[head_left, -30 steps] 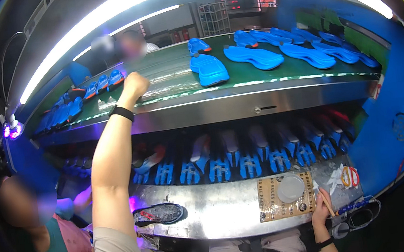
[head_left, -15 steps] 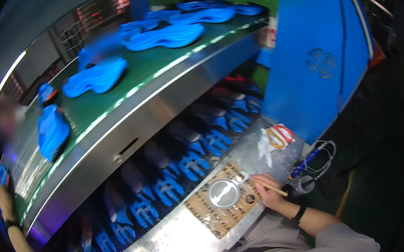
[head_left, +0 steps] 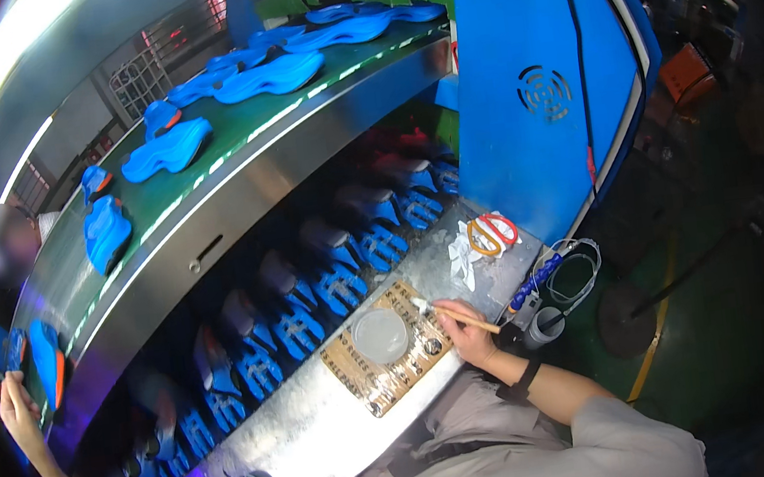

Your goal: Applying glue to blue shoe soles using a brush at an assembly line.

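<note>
I'm pinching the brush [head_left: 481, 324] mid-handle with the right fingers [head_left: 453, 326] — it's probably light, stiff — while the left fingers [head_left: 12, 394] are touching a blue sole [head_left: 15, 348], grip unclear.

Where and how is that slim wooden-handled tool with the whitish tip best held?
Probably mid-way along the tan wooden handle, coming from the near side, as your right hand does. The handle is slim and straight, and its whitish tip points toward the left, leaving the shaft for gripping.
</note>
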### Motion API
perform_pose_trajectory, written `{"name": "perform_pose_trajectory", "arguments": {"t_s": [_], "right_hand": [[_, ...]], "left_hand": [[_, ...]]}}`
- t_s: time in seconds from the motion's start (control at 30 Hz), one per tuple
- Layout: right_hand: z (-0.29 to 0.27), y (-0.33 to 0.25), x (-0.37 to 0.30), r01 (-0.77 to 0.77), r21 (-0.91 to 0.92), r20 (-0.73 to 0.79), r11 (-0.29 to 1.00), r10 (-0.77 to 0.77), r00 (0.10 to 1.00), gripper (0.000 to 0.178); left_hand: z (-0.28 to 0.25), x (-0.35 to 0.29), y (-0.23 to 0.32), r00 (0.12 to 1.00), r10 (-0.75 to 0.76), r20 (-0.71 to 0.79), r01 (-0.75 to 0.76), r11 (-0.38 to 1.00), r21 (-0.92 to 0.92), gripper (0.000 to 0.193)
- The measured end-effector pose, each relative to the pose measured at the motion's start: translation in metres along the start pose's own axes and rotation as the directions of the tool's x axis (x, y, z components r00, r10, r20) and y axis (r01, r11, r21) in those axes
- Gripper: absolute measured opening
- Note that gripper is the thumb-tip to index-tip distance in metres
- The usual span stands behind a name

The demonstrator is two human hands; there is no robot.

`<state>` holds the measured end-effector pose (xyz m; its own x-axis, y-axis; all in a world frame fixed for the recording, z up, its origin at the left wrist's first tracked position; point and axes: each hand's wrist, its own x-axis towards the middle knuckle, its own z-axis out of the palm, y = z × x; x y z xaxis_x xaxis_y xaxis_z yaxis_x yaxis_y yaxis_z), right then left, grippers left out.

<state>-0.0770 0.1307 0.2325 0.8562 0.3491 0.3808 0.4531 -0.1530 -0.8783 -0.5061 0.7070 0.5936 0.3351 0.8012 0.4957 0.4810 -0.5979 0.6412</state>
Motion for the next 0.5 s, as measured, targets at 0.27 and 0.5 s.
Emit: {"name": "perform_pose_trajectory", "arguments": {"t_s": [0.27,0.5], "right_hand": [[-0.005,-0.027,0.015,-0.199,0.289,0.083,0.936,0.183,0.98,0.025],[0.007,-0.093,0.038,-0.014,0.169,0.349,0.986,-0.046,0.936,0.014]], "left_hand": [[0.064,-0.109,0.015,0.963,-0.229,0.143,0.27,0.786,-0.556,0.024],[0.163,-0.272,0.029,0.915,-0.2,0.351,0.403,0.514,-0.757,0.046]]}}
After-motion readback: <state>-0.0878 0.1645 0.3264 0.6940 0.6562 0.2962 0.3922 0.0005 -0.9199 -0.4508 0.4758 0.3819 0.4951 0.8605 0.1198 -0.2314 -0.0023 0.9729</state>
